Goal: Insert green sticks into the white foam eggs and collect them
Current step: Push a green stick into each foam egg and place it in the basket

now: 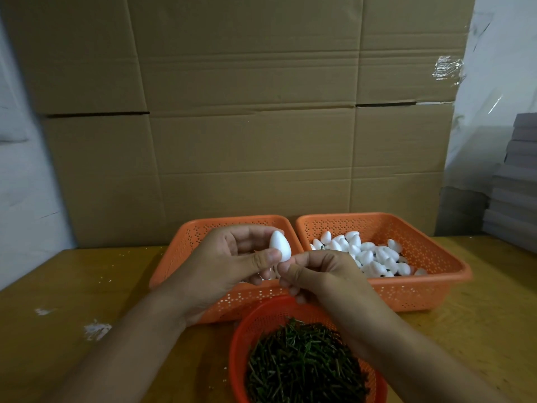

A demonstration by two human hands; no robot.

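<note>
Flattened brown cardboard sheets [247, 112] backed a yellow wooden table [58, 301]. At the centre, the left hand [229, 266] pinched a white foam egg [279, 246], pointed end up, between thumb and fingers. The right hand [316, 274], fingers curled, met the egg's base; whether it held a stick was hidden. At 6 o'clock sat a round red basket [241, 338] of green sticks [305, 362], its bottom cut off. At 3 o'clock, a rectangular orange basket [421, 289] held loose eggs [369, 254]. The hands hid most of a second orange basket [189, 242].
</note>
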